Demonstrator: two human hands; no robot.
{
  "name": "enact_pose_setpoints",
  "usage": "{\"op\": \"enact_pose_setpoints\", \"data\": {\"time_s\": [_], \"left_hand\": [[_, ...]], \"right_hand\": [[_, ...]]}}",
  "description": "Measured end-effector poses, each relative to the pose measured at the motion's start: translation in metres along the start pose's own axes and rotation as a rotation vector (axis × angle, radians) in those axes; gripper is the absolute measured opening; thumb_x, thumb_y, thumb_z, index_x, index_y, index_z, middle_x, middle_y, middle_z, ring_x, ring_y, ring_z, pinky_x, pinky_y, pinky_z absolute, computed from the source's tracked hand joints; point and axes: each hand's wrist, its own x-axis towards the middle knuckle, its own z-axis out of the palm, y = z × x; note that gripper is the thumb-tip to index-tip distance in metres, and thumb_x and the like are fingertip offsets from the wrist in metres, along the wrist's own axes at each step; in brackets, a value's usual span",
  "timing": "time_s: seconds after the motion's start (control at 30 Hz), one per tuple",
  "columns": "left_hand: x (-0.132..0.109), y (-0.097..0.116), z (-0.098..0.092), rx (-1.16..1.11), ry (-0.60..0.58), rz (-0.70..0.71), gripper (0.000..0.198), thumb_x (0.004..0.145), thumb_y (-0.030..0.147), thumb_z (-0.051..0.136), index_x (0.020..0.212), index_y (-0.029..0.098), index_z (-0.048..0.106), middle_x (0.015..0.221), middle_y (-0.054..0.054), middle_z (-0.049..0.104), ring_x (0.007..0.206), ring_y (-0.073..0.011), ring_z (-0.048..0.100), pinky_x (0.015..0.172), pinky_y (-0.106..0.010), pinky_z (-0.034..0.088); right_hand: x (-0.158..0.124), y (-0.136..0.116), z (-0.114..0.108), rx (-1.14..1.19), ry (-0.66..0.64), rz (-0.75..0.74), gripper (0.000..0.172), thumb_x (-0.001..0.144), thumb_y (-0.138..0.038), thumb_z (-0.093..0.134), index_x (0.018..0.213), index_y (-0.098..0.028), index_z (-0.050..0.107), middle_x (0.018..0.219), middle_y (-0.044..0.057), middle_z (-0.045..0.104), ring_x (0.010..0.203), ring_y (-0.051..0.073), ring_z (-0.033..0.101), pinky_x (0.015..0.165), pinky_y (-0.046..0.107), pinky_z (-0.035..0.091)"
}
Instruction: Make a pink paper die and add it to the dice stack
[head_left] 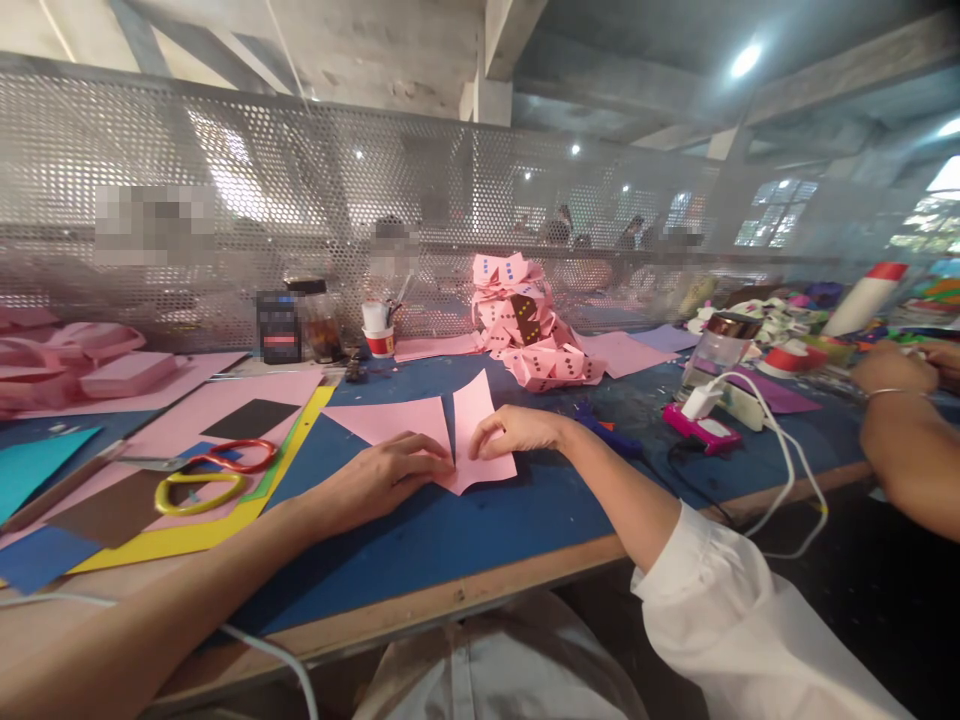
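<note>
A sheet of pink paper [397, 418] lies on the blue tabletop, with a narrow gap running from its far edge down between my hands. My left hand [390, 470] rests on the larger left part, fingers close together and gripping it beside the lower end of the gap. On the other side, my right hand [510, 432] pinches the right part of the paper [474, 398], which is bent up a little. Whether the two parts still join at the near edge is hard to tell. Nearest on the left are scissors [206, 490] with red and yellow handles.
Folded pink paper pieces with dots [536, 330] are piled at the back. Coloured sheets [281, 500] cover the left side. A blue glue gun [607, 430], a pink charger block [701, 428] with a white cable, and a jar [716, 350] stand right. Another person's arm [907, 440] is far right.
</note>
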Motion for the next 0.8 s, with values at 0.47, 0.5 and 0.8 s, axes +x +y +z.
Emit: {"op": "enact_pose_setpoints", "data": {"time_s": [0.47,0.5,0.8], "left_hand": [[-0.0027,0.0054,-0.0035,-0.046,-0.076,-0.07,0.037,0.101,0.018,0.044,0.122,0.037,0.068,0.133,-0.002,0.06,0.119,-0.0188,0.059,0.104,-0.031,0.044],[-0.0027,0.0054,-0.004,-0.045,-0.08,-0.07,0.038,0.101,0.017,0.044,0.122,0.037,0.068,0.133,-0.002,0.06,0.12,-0.019,0.059,0.104,-0.032,0.044],[-0.003,-0.0026,-0.0015,-0.037,-0.088,-0.041,0.038,0.1,0.018,0.045,0.125,0.038,0.067,0.133,-0.003,0.06,0.119,-0.0188,0.059,0.103,-0.032,0.046]], "right_hand": [[-0.0018,-0.0023,-0.0021,0.003,0.015,0.031,0.032,0.082,-0.037,0.073,0.107,-0.016,0.077,0.109,0.006,0.076,0.104,0.02,0.068,0.094,0.027,0.047],[-0.0023,-0.0027,-0.0026,0.002,0.004,0.032,0.032,0.082,-0.037,0.073,0.107,-0.017,0.077,0.11,0.006,0.076,0.104,0.02,0.068,0.093,0.027,0.047],[-0.0023,0.0009,-0.0048,-0.018,-0.068,0.01,0.028,0.082,-0.029,0.072,0.107,-0.016,0.077,0.11,0.005,0.076,0.103,0.019,0.068,0.094,0.026,0.047]]}}
